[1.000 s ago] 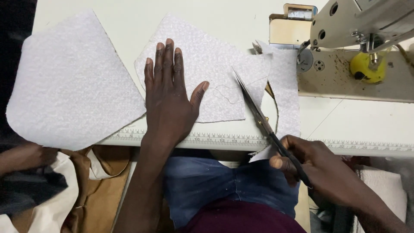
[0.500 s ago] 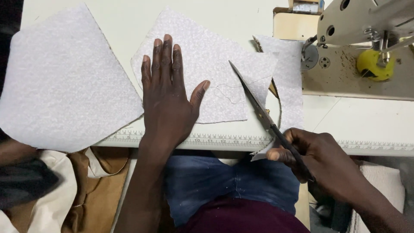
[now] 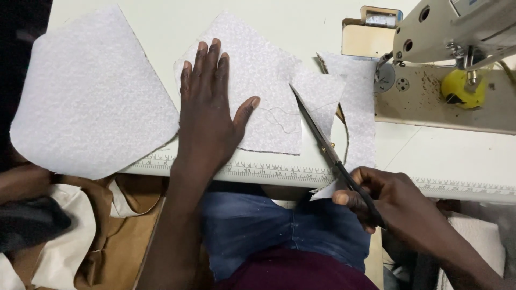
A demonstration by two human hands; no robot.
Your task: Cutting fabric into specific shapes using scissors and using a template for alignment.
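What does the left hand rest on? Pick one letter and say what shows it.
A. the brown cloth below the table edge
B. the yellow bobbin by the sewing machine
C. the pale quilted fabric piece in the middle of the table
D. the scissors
C: the left hand lies flat, fingers spread, on the middle fabric piece, while the right hand holds the scissors at its right edge.
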